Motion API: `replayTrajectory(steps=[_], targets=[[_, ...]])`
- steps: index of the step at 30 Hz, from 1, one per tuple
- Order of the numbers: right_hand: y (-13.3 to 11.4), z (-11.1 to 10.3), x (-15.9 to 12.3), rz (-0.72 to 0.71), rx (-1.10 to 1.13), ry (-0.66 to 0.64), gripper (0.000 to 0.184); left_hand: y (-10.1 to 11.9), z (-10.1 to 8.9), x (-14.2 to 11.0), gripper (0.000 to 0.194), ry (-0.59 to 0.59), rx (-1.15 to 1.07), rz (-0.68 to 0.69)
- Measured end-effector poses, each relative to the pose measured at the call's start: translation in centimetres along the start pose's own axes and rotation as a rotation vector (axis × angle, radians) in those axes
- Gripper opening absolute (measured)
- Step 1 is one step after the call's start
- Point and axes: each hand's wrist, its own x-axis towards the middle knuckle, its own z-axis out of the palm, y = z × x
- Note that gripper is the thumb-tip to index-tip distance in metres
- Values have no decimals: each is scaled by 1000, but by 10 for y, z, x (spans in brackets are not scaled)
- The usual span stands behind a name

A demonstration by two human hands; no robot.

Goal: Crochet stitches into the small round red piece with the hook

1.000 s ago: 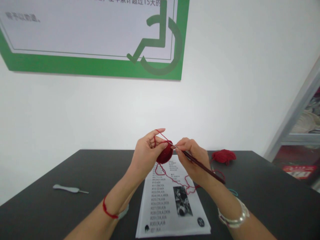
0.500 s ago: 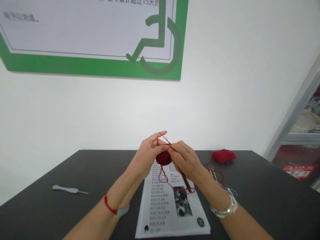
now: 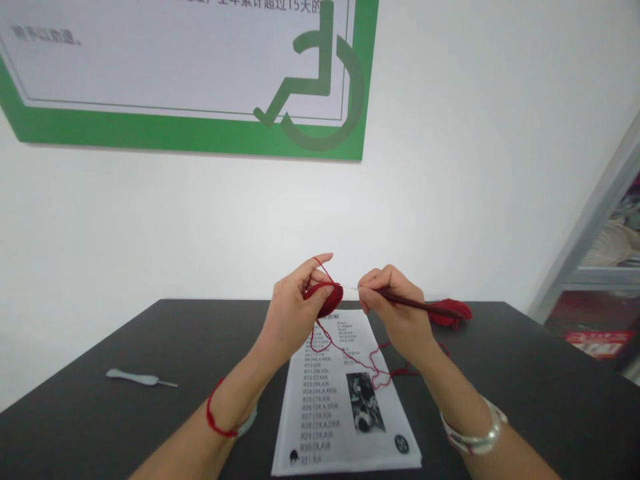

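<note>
Red crochet piece (image 3: 333, 304) sits between hands (image 3: 291, 308) (image 3: 397, 310), left-gripped.

Green-bordered sign (image 3: 190, 133) bearing a wheelchair symbol, mounted on white wall (image 3: 450, 180). Pale-handled tool (image 3: 133, 378) lying flat, left side of black worktop (image 3: 215, 327). Shelving (image 3: 600, 277) at far right, partly visible.

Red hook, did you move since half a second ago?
Yes: the red hook's handle end swung up and right. It was over the paper; now it's right of it, in front of the yarn wad.
</note>
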Motion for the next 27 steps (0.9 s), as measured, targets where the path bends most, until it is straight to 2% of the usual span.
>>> replayTrajectory(steps=[5, 8, 10, 11, 13, 15, 16, 18, 21, 23, 24, 25, 27], targets=[[4, -1, 11, 278, 493, -20, 16, -4, -2, 1, 39, -48, -129, -28], [6, 10, 9, 301, 587, -20, 15, -4, 1, 0, 46, -74, -266, -83], [12, 18, 3, 171, 462, 17, 13, -2, 6, -2, 53, -87, -362, -141], [16, 20, 0, 48, 331, 56, 12, -2, 9, -3, 56, -87, -410, -172], [26, 22, -7, -254, -64, 109, 12, 0, 14, -5, 63, -83, -507, -232], [35, 20, -12, -588, -375, 89, 19, 0, 16, -6, 67, -92, -593, -282], [38, 17, -13, -681, -445, 82, 23, -1, 16, -5, 68, -110, -629, -306], [40, 14, -12, -736, -464, 54, 27, -2, 13, -4, 65, -152, -685, -352], [30, 12, -7, -555, -312, 36, 21, -5, 5, 2, 61, -183, -732, -401], [21, 12, -3, -292, 2, 7, 15, -6, -1, 5, 61, -194, -748, -416], [17, 11, -1, -207, 137, -7, 13, -6, -4, 6, 61, -200, -752, -418], [15, 9, 1, -137, 245, -18, 12, -6, -6, 7, 61, -207, -754, -417], [11, 5, 3, -81, 327, -31, 12, -6, -10, 8, 60, -220, -748, -409]])
